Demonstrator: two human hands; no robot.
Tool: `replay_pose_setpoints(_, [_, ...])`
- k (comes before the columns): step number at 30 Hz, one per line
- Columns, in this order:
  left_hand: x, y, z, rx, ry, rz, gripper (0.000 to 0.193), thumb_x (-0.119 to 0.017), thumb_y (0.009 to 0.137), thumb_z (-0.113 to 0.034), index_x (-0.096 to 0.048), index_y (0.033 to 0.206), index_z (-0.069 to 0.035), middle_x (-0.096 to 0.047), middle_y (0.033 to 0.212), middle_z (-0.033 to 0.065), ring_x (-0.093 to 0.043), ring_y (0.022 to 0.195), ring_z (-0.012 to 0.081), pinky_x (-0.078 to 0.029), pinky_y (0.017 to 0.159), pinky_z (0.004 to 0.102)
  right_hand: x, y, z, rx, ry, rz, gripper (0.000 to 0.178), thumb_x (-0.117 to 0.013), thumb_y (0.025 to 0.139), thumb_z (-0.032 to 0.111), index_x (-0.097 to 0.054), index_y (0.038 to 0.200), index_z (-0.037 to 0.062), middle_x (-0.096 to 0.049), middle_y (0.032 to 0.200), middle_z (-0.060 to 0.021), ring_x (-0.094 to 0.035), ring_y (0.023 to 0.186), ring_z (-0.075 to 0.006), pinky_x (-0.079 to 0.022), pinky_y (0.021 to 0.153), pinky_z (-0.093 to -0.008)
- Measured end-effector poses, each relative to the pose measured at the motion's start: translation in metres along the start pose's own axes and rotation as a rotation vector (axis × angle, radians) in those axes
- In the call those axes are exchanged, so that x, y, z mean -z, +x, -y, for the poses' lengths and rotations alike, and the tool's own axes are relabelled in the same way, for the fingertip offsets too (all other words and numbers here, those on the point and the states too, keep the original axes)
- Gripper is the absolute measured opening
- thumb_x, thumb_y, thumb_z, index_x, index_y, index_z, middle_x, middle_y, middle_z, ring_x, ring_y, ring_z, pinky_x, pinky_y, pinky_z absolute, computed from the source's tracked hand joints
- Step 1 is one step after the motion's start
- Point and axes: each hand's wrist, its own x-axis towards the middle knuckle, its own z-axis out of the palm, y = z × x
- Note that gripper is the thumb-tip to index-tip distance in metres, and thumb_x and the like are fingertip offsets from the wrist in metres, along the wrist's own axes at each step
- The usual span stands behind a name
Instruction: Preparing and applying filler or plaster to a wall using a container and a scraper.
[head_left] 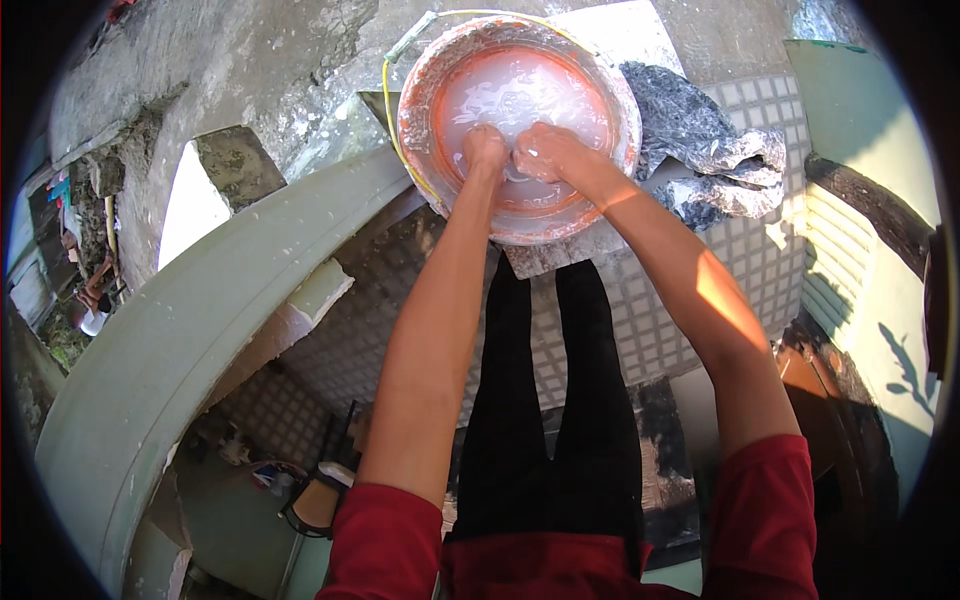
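An orange bucket (420,110), its walls coated in pale residue, holds a milky white liquid (520,85). Both of my arms reach down into it. My left hand (485,150) is closed into a fist at or just over the liquid. Close beside it, my right hand (550,152) is also closed, with white smears on the knuckles. Whatever the fingers hold, if anything, is hidden by the fists. The bucket's handle (388,85), yellow with a pale green grip, rests over to the left rim.
Right of the bucket lies a crumpled dark sheet (690,135) smeared with white. A curved pale green wall edge (230,280) runs along the left. Grey patterned tiles (740,240) cover the floor. A pale green wall (870,120) stands at right. A person (95,300) shows far left.
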Motion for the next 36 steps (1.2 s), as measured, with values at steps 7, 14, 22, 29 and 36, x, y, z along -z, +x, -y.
replay_pose_setpoints(7, [0.004,0.014,0.014,-0.084,0.130,-0.045,0.036,-0.047,0.085,-0.016,-0.062,0.095,0.015,-0.063,0.095,0.0293,-0.065,0.087,0.0346,-0.049,0.071,0.0466,0.021,-0.005,0.041,-0.051,-0.028,0.076,0.028,-0.047,0.086,0.026,-0.066,0.079,0.0059,-0.064,0.085,-0.0176,-0.061,0.088,-0.0348,-0.047,0.081,-0.0426])
replay_pose_setpoints(14, [0.005,0.012,0.011,-0.032,0.162,-0.025,0.034,-0.048,0.086,-0.015,-0.062,0.096,0.014,-0.064,0.094,0.0303,-0.065,0.084,0.0349,-0.050,0.067,0.0441,0.036,-0.006,0.063,-0.336,0.026,0.271,0.044,-0.042,0.087,0.035,-0.070,0.084,0.0012,-0.064,0.088,-0.0273,-0.062,0.089,-0.0424,-0.046,0.086,-0.0459])
replay_pose_setpoints(22, [0.002,0.011,0.010,-0.057,0.053,-0.086,0.037,-0.045,0.089,-0.017,-0.061,0.096,0.015,-0.062,0.099,0.0322,-0.064,0.092,0.0384,-0.049,0.074,0.0450,0.059,-0.024,0.068,-0.422,0.152,0.365,0.052,-0.035,0.091,0.039,-0.067,0.092,-0.0013,-0.061,0.098,-0.0300,-0.058,0.093,-0.0455,-0.044,0.088,-0.0488])
replay_pose_setpoints(29, [0.009,-0.004,0.000,-0.205,0.125,-0.095,0.055,-0.033,0.096,-0.032,-0.059,0.097,0.017,-0.060,0.098,0.0354,-0.061,0.092,0.0439,-0.045,0.080,0.0461,0.044,-0.013,0.057,-0.381,0.108,0.253,0.051,-0.034,0.092,0.038,-0.064,0.090,-0.0043,-0.060,0.093,-0.0308,-0.057,0.091,-0.0464,-0.043,0.086,-0.0499])
replay_pose_setpoints(36, [0.011,-0.025,-0.014,-0.314,0.087,-0.021,0.067,-0.024,0.100,-0.042,-0.061,0.092,0.014,-0.062,0.085,0.0318,-0.061,0.085,0.0441,-0.042,0.078,0.0487,0.010,0.042,0.016,-0.407,0.118,-0.052,0.052,-0.036,0.091,0.037,-0.066,0.094,-0.0045,-0.060,0.102,-0.0315,-0.056,0.100,-0.0448,-0.041,0.094,-0.0483])
